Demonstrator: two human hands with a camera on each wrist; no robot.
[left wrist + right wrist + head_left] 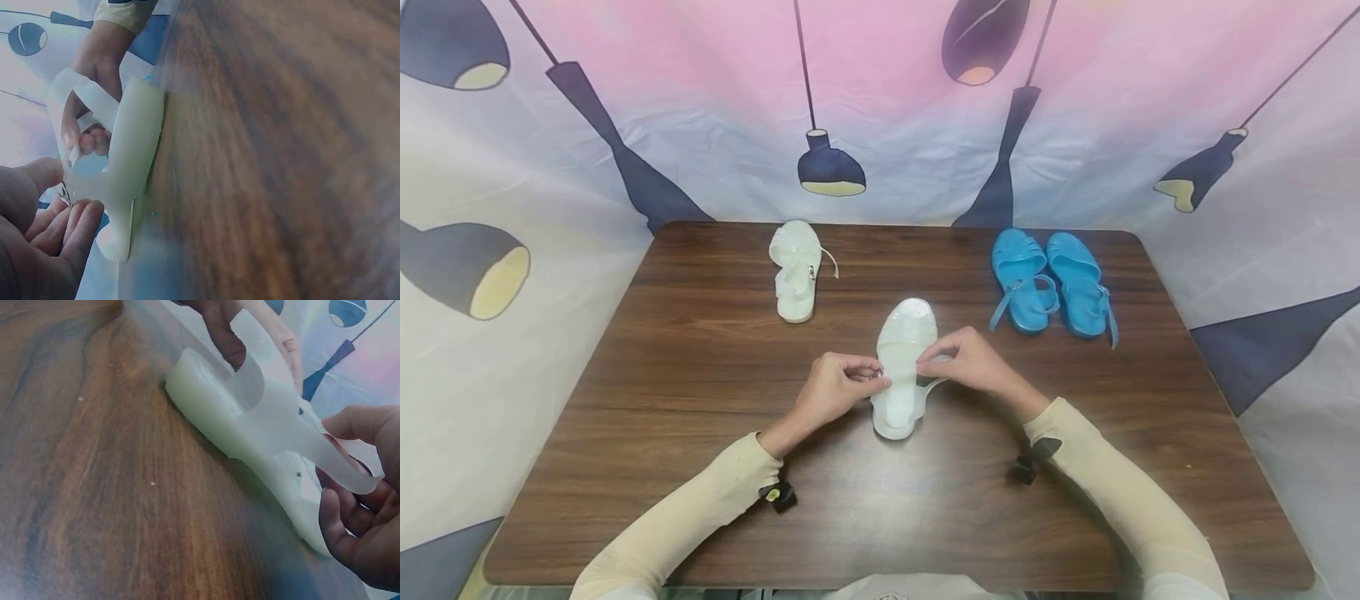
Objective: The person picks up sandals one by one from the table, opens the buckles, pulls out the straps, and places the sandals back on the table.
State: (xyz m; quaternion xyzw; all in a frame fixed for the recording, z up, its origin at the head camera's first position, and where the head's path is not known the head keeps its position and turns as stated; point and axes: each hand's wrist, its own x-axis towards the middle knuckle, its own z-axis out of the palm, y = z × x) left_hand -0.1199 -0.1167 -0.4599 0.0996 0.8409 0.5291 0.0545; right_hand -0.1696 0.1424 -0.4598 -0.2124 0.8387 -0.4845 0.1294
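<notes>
A white jelly sandal lies sole down near the middle of the table, toe pointing away from me. On its left side my left hand pinches the small metal buckle between thumb and fingers. My right hand, at the sandal's right side, holds the loose white strap between thumb and fingers. In the left wrist view the heel part stands up, with the right hand seen through its opening.
A second white sandal, with a buckle and loose strap, stands at the back left. Two blue sandals sit side by side at the back right. The brown wooden table meets a printed cloth backdrop.
</notes>
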